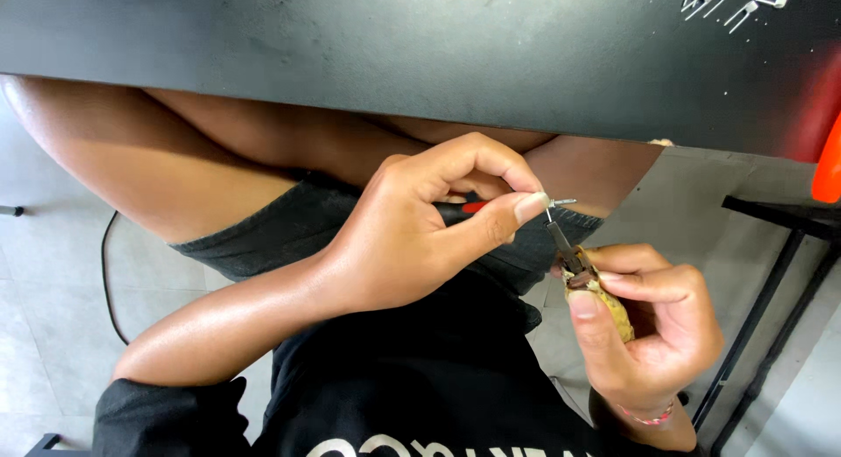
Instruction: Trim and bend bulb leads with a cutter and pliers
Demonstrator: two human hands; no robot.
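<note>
Pinched in the left hand [412,238] is a small metal pin [561,202], gripped by pliers [565,247] held in the right hand [653,325]; more pins [731,1] are left lying on the black table [394,54].

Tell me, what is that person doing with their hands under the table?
A seated person works in their lap, below the edge of a black table. The right hand grips a pair of small pliers with worn yellowish handles. The plier tips pinch a thin metal pin. The left hand pinches a small part with a red piece at that same pin. More little metal pins lie on the tabletop.
</note>
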